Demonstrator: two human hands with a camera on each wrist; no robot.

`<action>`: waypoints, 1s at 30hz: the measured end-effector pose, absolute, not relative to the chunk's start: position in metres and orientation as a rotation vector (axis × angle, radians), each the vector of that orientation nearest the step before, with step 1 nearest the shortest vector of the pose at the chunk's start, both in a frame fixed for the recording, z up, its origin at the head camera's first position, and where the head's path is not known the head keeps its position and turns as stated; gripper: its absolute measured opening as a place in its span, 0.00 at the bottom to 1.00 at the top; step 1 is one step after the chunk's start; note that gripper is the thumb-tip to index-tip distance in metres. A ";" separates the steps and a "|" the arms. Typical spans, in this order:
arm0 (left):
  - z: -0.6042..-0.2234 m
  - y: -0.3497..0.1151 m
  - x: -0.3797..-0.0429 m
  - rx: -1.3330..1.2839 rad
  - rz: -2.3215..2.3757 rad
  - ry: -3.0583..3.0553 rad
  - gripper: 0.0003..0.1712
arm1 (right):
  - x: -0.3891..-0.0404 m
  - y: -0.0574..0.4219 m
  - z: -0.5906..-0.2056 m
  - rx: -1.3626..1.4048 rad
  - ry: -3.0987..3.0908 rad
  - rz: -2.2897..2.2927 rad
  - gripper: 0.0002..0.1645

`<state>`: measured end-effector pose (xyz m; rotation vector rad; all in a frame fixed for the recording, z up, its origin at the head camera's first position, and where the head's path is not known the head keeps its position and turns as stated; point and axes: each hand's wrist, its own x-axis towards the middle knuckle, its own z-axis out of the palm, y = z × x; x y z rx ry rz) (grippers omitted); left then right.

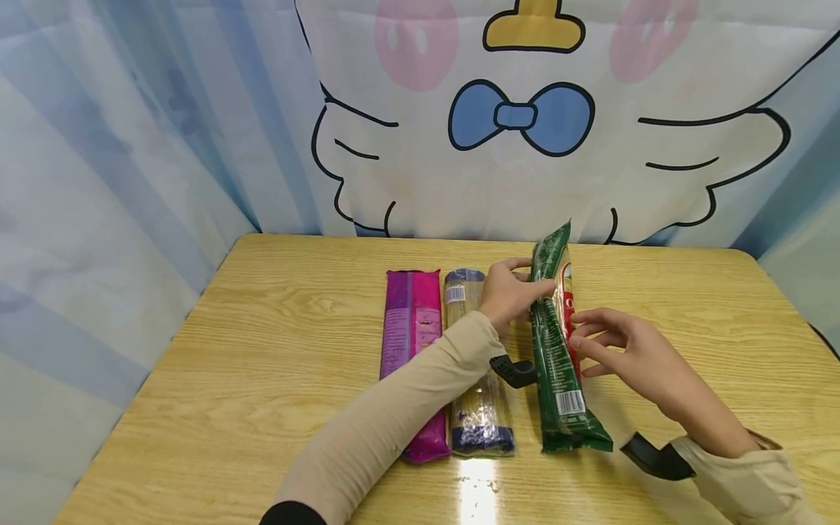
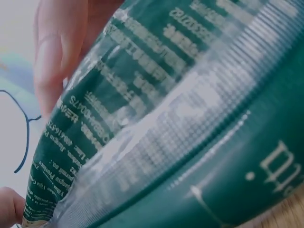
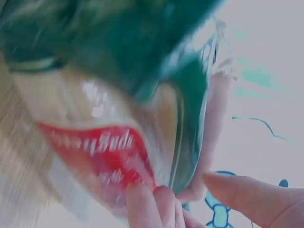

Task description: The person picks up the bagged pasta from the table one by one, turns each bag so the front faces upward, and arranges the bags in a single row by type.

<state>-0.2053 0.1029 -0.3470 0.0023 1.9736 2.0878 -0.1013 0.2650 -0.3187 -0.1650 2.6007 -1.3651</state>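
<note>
My left hand (image 1: 515, 295) grips the upper part of a green packet of spaghetti (image 1: 554, 350), thumb across its front and fingers behind. The packet is tilted on its side, its barcode low on the green back. In the right wrist view its red label (image 3: 102, 147) and a clear window onto the pasta show. Beside its right edge is my right hand (image 1: 623, 354), fingertips against the red label and thumb apart from the fingers. Printed green wrapping and its ridged seam (image 2: 190, 99) fill most of the left wrist view.
Left of the green packet lie a clear packet of long noodles with blue ends (image 1: 482, 430) and a purple-pink packet (image 1: 412, 313), side by side, partly covered by my left arm. The wooden table (image 1: 295, 313) ends at a printed curtain (image 1: 518, 189).
</note>
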 end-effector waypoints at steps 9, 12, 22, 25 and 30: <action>-0.344 0.097 -0.206 0.022 2.122 1.918 0.26 | -0.109 0.279 -0.325 -0.086 2.671 -1.319 0.38; -0.343 0.096 -0.206 0.027 2.135 1.897 0.26 | -0.111 0.280 -0.327 -0.090 2.598 -1.369 0.38; -0.341 0.097 -0.205 0.060 2.153 1.843 0.26 | -0.115 0.280 -0.333 -0.033 2.364 -1.463 0.45; -0.341 0.097 -0.205 0.059 2.151 1.836 0.27 | -0.115 0.281 -0.334 -0.036 2.316 -1.484 0.45; -0.341 0.095 -0.205 0.063 2.157 1.813 0.27 | -0.116 0.282 -0.337 -0.032 2.239 -1.528 0.45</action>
